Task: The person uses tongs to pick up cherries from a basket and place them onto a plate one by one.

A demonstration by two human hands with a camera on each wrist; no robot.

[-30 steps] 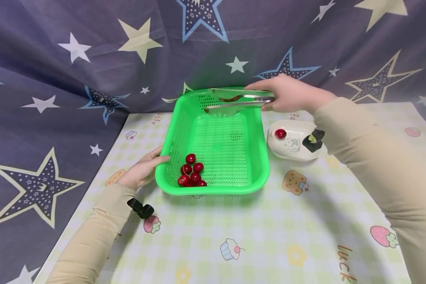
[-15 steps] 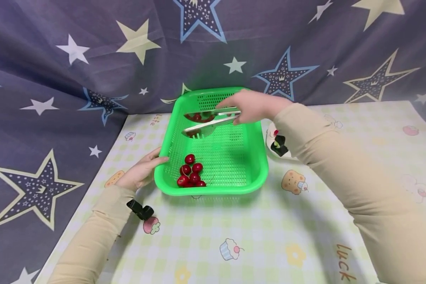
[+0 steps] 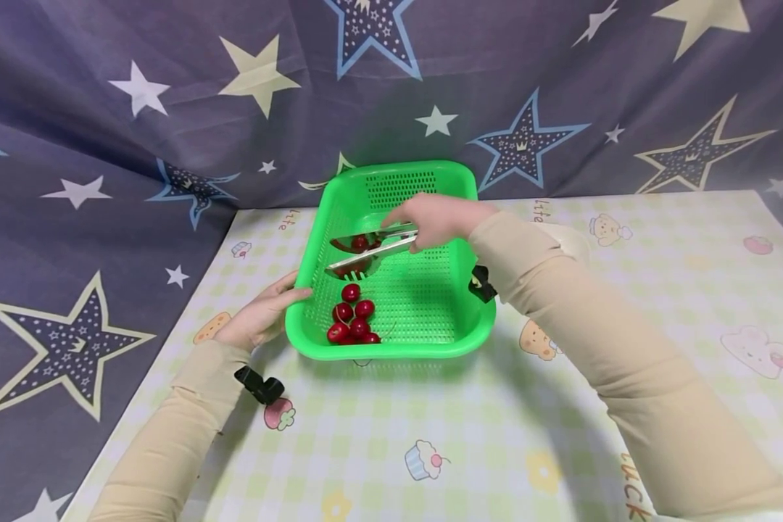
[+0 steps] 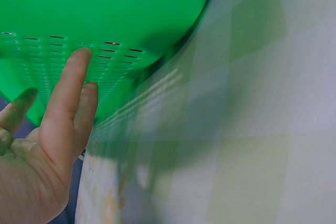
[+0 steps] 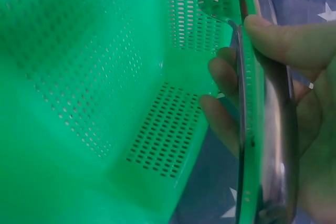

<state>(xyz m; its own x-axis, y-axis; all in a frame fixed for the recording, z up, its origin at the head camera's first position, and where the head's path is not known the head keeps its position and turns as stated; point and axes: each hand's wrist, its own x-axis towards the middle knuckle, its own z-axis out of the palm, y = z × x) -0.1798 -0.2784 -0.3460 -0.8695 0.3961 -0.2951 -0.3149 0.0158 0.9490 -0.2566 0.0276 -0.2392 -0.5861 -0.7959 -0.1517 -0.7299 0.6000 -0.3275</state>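
My right hand (image 3: 433, 221) grips metal tongs (image 3: 378, 251), reaching into a green plastic basket (image 3: 476, 341). The tong heads stand apart just above several dark red cherries (image 3: 359, 326) in the basket's near left corner. Cherry-red patches show on the shiny heads; I cannot tell whether a cherry lies between them. In the right wrist view, thumb and fingers lie on either side of the tongs (image 5: 278, 145). My left hand (image 3: 267, 315) touches the basket's left side, thumb by the rim. In the left wrist view its extended fingers (image 4: 65, 93) are against the perforated wall.
A white dish (image 3: 570, 239) stands right of the basket, mostly hidden by the right sleeve (image 3: 581, 326). The table wears a checked cloth (image 3: 365, 435) with printed pictures. A dark star-patterned curtain (image 3: 378, 109) hangs right behind the basket. Black wrist mounts (image 3: 259, 386) sit at the wrists.
My right hand has carried the tongs from the basket's far right side leftward and nearer, over the cherries. The right sleeve now covers most of the dish. My left hand stays put.
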